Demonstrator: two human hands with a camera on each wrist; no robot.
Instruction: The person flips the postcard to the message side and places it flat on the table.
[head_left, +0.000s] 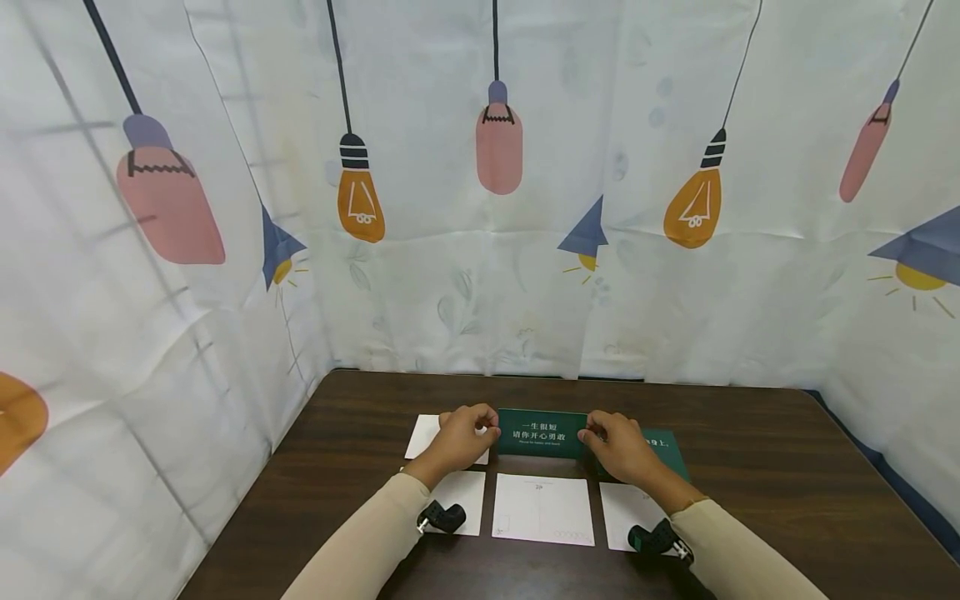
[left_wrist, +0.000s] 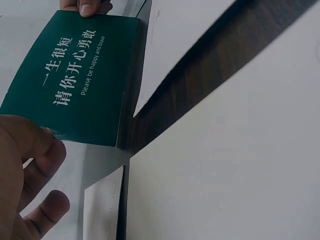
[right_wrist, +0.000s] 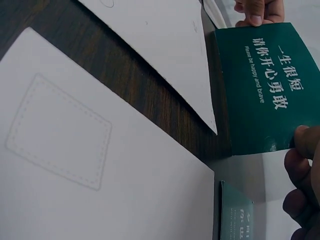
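Observation:
A green card [head_left: 542, 433] with white Chinese lettering and "Please be happy and brave" is held up between both hands at the middle of the dark table. My left hand [head_left: 463, 440] pinches its left edge between thumb and fingers. At the opposite edge my right hand [head_left: 618, 446] pinches it the same way. In the left wrist view the card [left_wrist: 75, 80] bows slightly, raised off the tabletop. Another green card [head_left: 667, 450] lies behind the right hand, partly covered by it. A white card [head_left: 422, 435] sits behind the left hand.
Along the near row lie white cards: a left one [head_left: 462, 493], a middle one [head_left: 543, 508] and a right one [head_left: 622, 512], the outer two partly under the forearms. The brown table [head_left: 765, 467] meets a white curtain [head_left: 465, 317] printed with lamps.

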